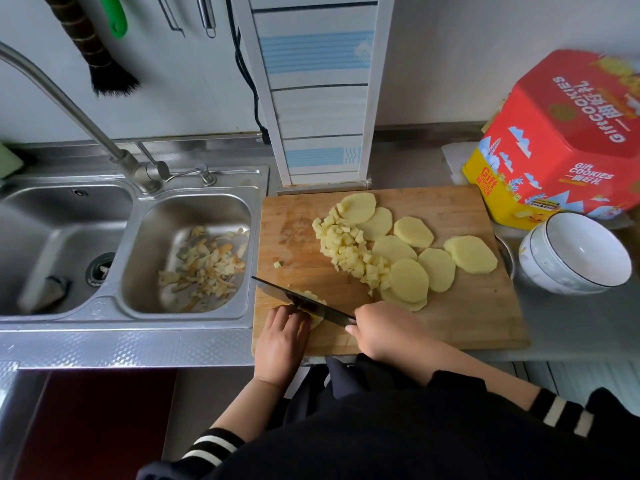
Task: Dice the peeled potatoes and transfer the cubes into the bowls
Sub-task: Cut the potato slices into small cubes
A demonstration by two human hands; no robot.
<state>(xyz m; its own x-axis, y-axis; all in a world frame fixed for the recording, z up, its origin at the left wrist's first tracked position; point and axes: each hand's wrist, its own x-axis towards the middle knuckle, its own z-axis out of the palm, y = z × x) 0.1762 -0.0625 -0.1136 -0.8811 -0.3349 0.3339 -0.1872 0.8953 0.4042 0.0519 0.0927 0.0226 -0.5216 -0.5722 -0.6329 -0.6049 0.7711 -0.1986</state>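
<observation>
Right hand (375,329) gripped the knife (304,301) handle, blade angled over the cutting board's (467,317) near-left corner. Left hand (282,336), fingers curled, pinned a potato piece (316,320) under the blade. Diced cubes (349,252) piled mid-board, round potato slices (440,252) fanned toward the board's right edge. White bowls (573,254) stacked just off that edge. Peels (207,263) lay in the sink (145,271) left of the board.

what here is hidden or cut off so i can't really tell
- Head view: the potato piece being cut is mostly hidden by the left hand and the knife.
- The knife handle is hidden in the right hand.
- A metal dish shows only a rim between the cutting board and the stacked bowls; its contents are unseen.
- The cookie tin is cut off by the right edge.
</observation>
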